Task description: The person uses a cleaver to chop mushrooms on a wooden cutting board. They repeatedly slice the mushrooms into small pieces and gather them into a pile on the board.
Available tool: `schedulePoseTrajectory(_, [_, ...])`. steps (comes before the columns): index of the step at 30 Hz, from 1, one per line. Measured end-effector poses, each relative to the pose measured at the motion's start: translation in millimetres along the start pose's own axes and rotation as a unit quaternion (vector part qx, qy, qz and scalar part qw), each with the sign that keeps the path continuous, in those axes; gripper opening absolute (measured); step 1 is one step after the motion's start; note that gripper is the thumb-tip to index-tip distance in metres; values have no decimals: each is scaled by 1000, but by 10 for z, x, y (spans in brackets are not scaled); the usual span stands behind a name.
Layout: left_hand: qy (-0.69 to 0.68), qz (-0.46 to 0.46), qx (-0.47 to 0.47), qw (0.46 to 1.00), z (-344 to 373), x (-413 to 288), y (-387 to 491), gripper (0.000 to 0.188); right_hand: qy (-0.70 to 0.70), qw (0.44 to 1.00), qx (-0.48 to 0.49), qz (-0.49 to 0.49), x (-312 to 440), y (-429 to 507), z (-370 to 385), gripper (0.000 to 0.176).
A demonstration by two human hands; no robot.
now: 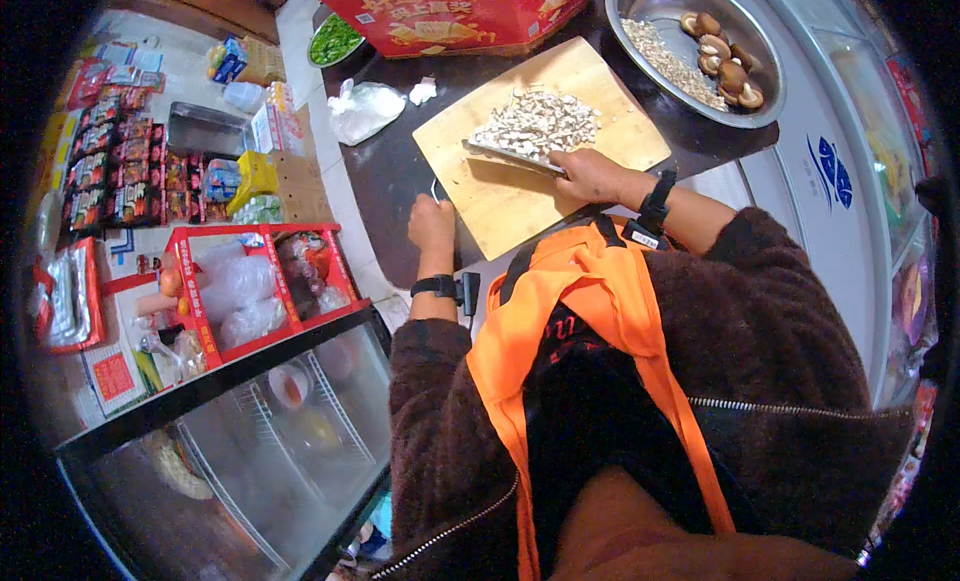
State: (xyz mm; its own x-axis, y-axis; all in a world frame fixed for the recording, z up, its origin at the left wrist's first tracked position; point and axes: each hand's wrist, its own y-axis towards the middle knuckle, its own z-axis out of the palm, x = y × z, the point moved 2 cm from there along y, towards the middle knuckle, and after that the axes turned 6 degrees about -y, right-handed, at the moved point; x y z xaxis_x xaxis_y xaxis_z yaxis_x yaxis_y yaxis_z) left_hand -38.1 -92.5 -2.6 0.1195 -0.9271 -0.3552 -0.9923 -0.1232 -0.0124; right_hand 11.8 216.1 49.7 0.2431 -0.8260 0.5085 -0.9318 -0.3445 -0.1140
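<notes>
My right hand [589, 177] grips the handle end of a cleaver [517, 159], whose blade lies across a wooden cutting board [517, 213]. Finely chopped mushroom [541, 121] is heaped along the blade's far side. At the board's left edge is my left hand [432, 224], its fingers curled around a thin white loop [435, 188]. Whether that loop is fixed to the board cannot be told. Beyond the board to the right, a steel bowl [772, 93] holds whole brown mushrooms [731, 74] on one side and chopped pieces [667, 63] on the other.
A red printed carton [450, 18] stands behind the board. Left of it are a bowl of chopped greens [335, 40] and a knotted plastic bag of white matter [366, 112]. A glass-topped display case [247, 431] with a red rack [292, 281] flanks my left; a white freezer [832, 176], my right.
</notes>
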Motion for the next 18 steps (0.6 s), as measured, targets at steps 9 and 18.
schedulePoseTrajectory(9, [-287, 221, -177, 915, -392, -455, -373, 19, 43, 989, -92, -103, -135, -191, -258, 26])
schedulePoseTrajectory(18, [-264, 378, 134, 877, -1180, -1400, -523, 35, 49, 987, -96, -117, -361, -371, -614, 56])
